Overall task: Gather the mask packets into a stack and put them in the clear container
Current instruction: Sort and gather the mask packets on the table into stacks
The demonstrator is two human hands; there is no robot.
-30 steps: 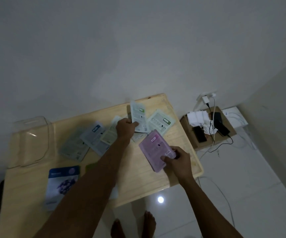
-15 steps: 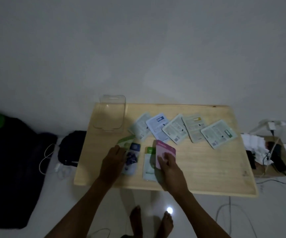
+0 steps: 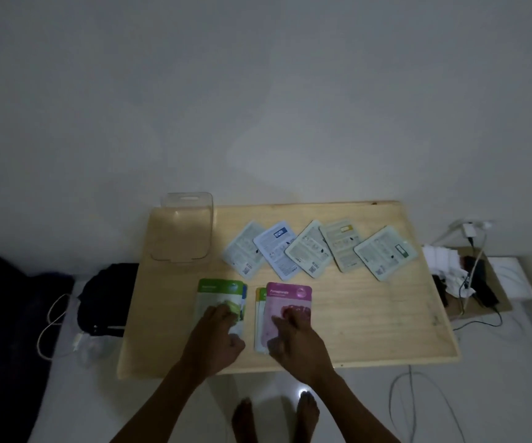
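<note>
Near the table's front edge lie two small piles of mask packets. My left hand [image 3: 216, 338] presses on a green-topped packet [image 3: 218, 290] that covers a blue one. My right hand [image 3: 296, 340] rests on a pink packet [image 3: 287, 298] lying over a green and white one. Farther back, several pale packets [image 3: 319, 249] lie face down in an overlapping row. The clear container [image 3: 183, 233] stands at the table's back left corner, with nothing visible in it.
The light wooden table [image 3: 370, 324] stands against a white wall. A dark bag [image 3: 105, 298] and a white cable lie on the floor to the left. Chargers and cables sit on a low box [image 3: 475, 279] to the right. My bare feet show below the front edge.
The view swung from the table's right side to face it squarely. My right hand brought the pink packet down onto the green one. My left hand came back from the far packets onto the green-topped packet.
</note>
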